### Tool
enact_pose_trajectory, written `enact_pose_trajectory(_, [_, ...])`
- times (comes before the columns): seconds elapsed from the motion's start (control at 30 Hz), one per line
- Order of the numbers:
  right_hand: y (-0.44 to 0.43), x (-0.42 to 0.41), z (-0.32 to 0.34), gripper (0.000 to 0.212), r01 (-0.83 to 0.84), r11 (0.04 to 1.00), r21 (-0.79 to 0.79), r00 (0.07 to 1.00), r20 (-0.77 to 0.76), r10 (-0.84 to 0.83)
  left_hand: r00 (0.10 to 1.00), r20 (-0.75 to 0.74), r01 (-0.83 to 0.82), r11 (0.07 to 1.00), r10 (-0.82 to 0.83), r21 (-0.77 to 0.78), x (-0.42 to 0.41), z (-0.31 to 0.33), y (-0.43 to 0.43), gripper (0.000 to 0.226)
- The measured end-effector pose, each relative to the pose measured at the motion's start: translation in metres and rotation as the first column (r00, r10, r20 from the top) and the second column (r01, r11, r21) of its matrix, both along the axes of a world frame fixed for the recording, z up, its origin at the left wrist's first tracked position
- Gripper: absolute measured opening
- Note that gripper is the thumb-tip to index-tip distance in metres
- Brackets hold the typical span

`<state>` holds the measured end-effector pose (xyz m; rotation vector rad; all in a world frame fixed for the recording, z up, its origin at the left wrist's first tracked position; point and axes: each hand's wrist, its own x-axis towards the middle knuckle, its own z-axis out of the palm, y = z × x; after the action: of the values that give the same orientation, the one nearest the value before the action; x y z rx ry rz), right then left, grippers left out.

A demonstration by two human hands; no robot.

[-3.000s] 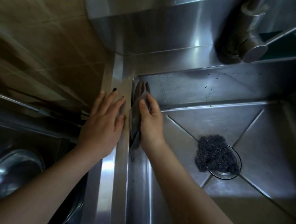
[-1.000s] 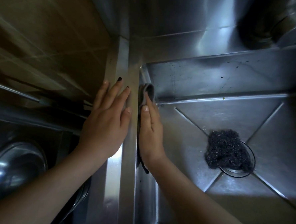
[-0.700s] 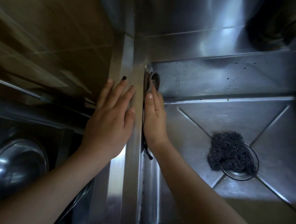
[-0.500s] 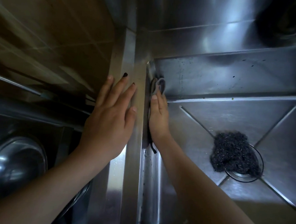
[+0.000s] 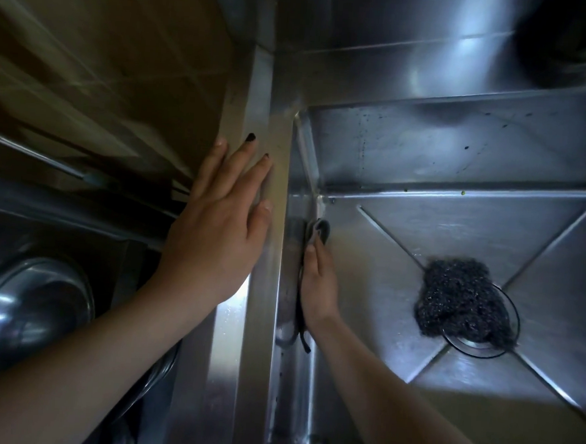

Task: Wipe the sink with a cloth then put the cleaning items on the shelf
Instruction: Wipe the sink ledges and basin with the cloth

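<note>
A stainless steel sink (image 5: 455, 231) fills the right half of the view. My right hand (image 5: 318, 285) presses a dark grey cloth (image 5: 319, 231) flat against the sink's left inner wall, low down near the floor of the basin. Only the cloth's top fold and a strip below the wrist show. My left hand (image 5: 222, 231) rests flat with straight fingers on the steel rim (image 5: 259, 357) left of the sink. A dark steel-wool scourer (image 5: 458, 300) lies on the drain at the sink's bottom.
A round metal bowl (image 5: 22, 311) sits low at the left, beside the rim. Brown tiled wall (image 5: 106, 56) rises at the upper left. The base of a tap (image 5: 570, 39) shows dark at the top right. Small dark specks dot the sink's back wall.
My right hand has slid the cloth down the left wall, from near the back corner toward the basin floor. My left hand has stayed on the rim.
</note>
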<state>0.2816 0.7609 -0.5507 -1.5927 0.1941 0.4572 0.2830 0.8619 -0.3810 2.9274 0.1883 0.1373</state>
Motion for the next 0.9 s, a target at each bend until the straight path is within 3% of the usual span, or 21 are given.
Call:
enact_pose_trajectory(0.17, [-0.003, -0.006, 0.040, 0.040, 0.004, 0.993, 0.118, 0.999, 0.046, -0.010, 1.000, -0.002, -0.006, 1.000, 0.006, 0.025, 0.000, 0.000, 0.000, 0.056])
enact_pose_trajectory(0.33, [0.002, 0.020, 0.093, 0.045, -0.094, 0.972, 0.214, 0.965, 0.261, 0.035, 1.000, -0.018, -0.017, 0.999, 0.017, 0.029, -0.001, 0.000, -0.002, 0.058])
enact_pose_trajectory(0.47, [0.011, 0.045, 0.090, 0.046, -0.117, 0.982, 0.150, 0.947, 0.313, 0.065, 1.000, -0.017, -0.018, 0.999, 0.018, 0.026, 0.000, 0.002, -0.002, 0.059])
enact_pose_trajectory(0.9, [0.017, 0.059, 0.002, 0.047, -0.096, 0.995, -0.004, 0.993, 0.063, 0.096, 1.000, -0.003, 0.003, 1.000, -0.003, -0.005, 0.000, 0.001, -0.001, 0.056])
